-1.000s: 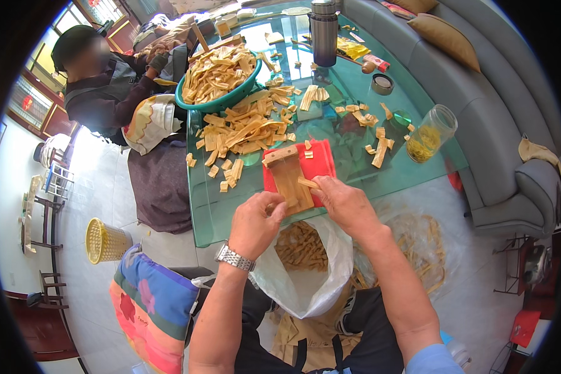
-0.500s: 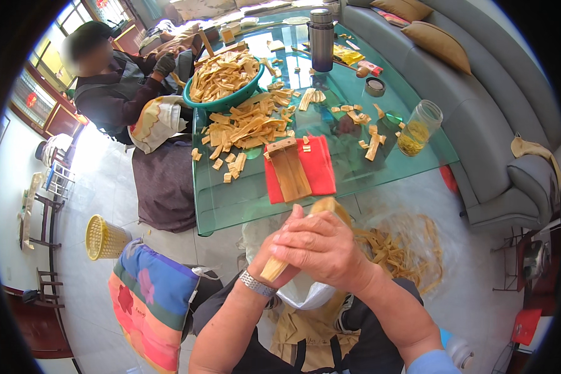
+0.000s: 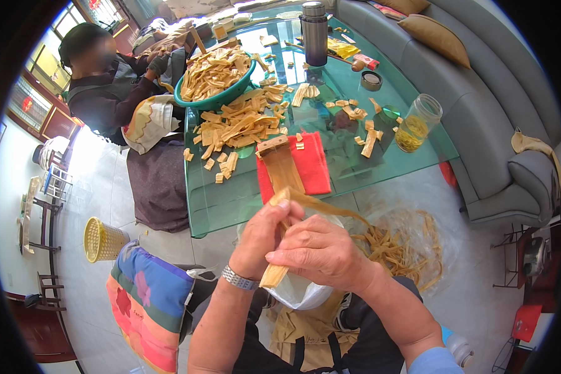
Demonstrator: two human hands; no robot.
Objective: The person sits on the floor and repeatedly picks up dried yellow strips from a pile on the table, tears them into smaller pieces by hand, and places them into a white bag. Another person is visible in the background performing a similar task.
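A grey sofa (image 3: 498,128) curves down the right side of the frame, and a glass desk (image 3: 221,209) fills much of the middle. At the upper left sits another person (image 3: 100,90) in dark clothes. A bright floral cushion (image 3: 149,299) leans at the lower left. Right of centre, clear plastic (image 3: 411,249) lies on the floor with long tan strips on it. A teal basin (image 3: 215,103), heaped with cut pieces, stands at the desk's upper left; a loose pile (image 3: 243,121) of the same spreads below it. A white bag (image 3: 299,298) sits open beneath the hands, and a yellow basket (image 3: 105,239) stands at the left. A steel flask (image 3: 315,37) is at upper centre, a glass jar (image 3: 419,121) farther right.

On a red cloth (image 3: 315,165) near the desk's front edge lies a wooden board (image 3: 282,165). Just below, at lower centre, the hands are close together. The left hand (image 3: 262,234) pinches a long tan strip (image 3: 324,207), which runs right toward the floor heap. The right hand (image 3: 321,249) is closed around a flat tan piece (image 3: 273,276), its end jutting down-left; whether both are one strip, I cannot tell.
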